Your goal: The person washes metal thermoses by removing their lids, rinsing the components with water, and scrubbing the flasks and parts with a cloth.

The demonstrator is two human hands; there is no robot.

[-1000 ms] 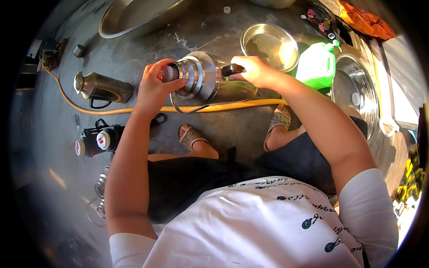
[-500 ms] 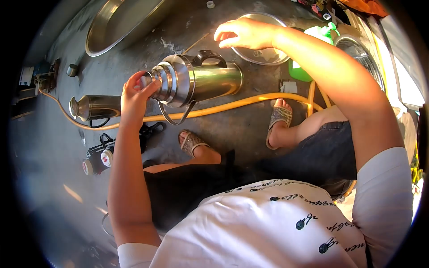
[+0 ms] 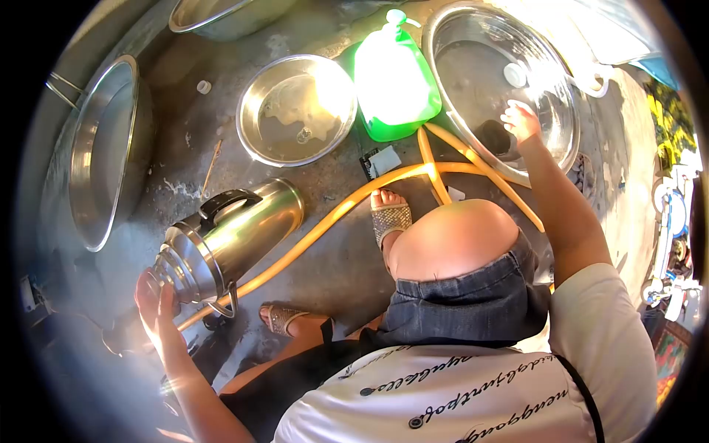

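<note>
Yellow hose (image 3: 397, 176), white cap (image 3: 204, 87), thin stick (image 3: 213, 166) on floor (image 3: 317, 284).

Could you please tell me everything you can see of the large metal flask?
The flask looks like shiny metal: a smooth cylinder narrowing through stepped rings. It has a black side handle and a looped handle. It sits beside the orange hose. The left hand seems to touch its neck end, obscuring the mouth. Whether it stands straight is unclear.

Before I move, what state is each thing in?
Steel flask: tilted, black handle attached.
Left hand: at the flask's narrow end; grip unclear.
Right hand: raised, nothing visibly held.
Green jug: upright, pump fitted.
Small basin: shallow liquid inside.
Orange hose: curved across floor, flow unclear.
</note>
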